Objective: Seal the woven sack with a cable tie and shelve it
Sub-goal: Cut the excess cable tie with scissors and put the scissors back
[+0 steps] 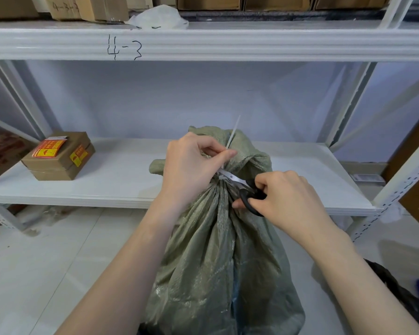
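A grey-green woven sack (218, 257) stands on the floor in front of the white shelf (121, 180), its neck gathered tight. A white cable tie (233, 132) circles the neck, and its long tail sticks up. My left hand (191, 165) pinches that tail between thumb and forefinger just above the neck. My right hand (283, 197) grips black-handled scissors (242, 187). Their blades reach the tie's tail at the neck, right beside my left fingers.
A brown cardboard box (61, 155) with orange and yellow stickers sits on the shelf's left part. The upper shelf beam (228, 44), marked "4-3", carries more boxes and a white plastic bag (159, 16). A dark bag (402, 293) lies on the floor at lower right.
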Demonstrator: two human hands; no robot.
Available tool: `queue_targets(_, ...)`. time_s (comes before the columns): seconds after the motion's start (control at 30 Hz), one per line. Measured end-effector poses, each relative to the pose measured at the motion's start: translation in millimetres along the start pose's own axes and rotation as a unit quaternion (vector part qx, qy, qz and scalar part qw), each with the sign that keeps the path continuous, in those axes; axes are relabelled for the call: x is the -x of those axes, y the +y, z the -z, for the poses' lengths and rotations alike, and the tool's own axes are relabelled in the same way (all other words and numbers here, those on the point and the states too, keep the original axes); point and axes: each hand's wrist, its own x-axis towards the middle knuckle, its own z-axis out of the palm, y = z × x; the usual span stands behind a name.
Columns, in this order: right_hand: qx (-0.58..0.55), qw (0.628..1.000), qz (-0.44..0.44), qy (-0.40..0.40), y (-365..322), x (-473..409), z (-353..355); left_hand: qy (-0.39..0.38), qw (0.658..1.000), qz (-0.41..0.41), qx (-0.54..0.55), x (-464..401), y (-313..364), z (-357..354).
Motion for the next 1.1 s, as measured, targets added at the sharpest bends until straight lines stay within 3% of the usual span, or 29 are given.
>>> queue_targets(0.2, 0.022, 1.000, -0.020, 0.006, -2.7, 3.4, 9.0, 0.061, 0.996, -0.003, 0.061, -3.7, -1.1, 9.9)
queue_targets(0.4, -0.017, 0.999, -0.033, -0.010, -2.9, 5.4, 5.4, 0.071, 0.994, -0.016, 0.086, -0.9, 3.8, 15.2)
queue_targets(0.57, -0.116, 0.992, -0.054, 0.010, -0.1, 2.9, 3.4, -0.050, 0.994, 0.039, 0.083, 10.5, -1.3, 11.5)
queue_targets(0.7, -0.119, 0.989, -0.050, 0.076, -0.7, 0.4, 4.3, -0.202, 0.968, 0.071, 0.133, 19.8, -3.8, 6.1)
queue_targets(0.77, -0.109, 0.988, -0.052, 0.102, -3.0, 0.7, 5.9, -0.230, 0.954, 0.073, 0.178, 22.5, -3.4, 3.7)
queue_targets(0.93, -0.115, 0.978, -0.061, 0.160, -7.7, 3.7, 11.0, -0.163, 0.950, 0.120, 0.240, 26.9, 2.1, -4.0)
queue_targets(1.1, -0.117, 0.978, -0.051, 0.165, -10.7, 4.8, 8.1, -0.103, 0.941, 0.151, 0.285, 28.6, 6.6, -9.9)
